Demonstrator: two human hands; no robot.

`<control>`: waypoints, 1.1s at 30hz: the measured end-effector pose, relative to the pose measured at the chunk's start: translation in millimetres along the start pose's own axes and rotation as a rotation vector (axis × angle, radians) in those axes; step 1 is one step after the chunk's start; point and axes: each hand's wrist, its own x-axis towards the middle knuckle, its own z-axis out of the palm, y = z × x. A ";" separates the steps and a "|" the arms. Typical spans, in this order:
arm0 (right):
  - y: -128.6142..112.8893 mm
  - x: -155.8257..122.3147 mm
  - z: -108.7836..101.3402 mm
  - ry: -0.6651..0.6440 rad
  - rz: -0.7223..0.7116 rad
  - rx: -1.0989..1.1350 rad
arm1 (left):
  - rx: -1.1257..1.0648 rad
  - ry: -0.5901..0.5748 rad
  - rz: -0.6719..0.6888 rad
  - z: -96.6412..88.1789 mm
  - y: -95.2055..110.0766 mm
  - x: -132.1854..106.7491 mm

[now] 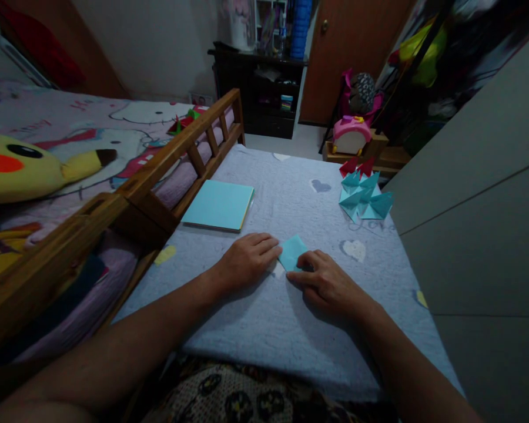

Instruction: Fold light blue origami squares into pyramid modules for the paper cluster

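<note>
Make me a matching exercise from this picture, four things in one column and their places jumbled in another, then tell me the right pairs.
Things:
1. stack of square paper
2. small folded paper
3. red folded shapes
4. yellow plush toy

Places:
A. just beyond the blue-green folded shapes
B. on the far side of the wooden rail
C. beyond the left hand, near the rail
D. at the fingers of the right hand

Pairs: 1-C, 2-D, 3-A, 4-B
</note>
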 end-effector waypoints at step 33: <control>15.5 9.7 18.7 0.089 0.190 -0.195 | -0.195 -0.164 0.133 1.9 25.7 1.2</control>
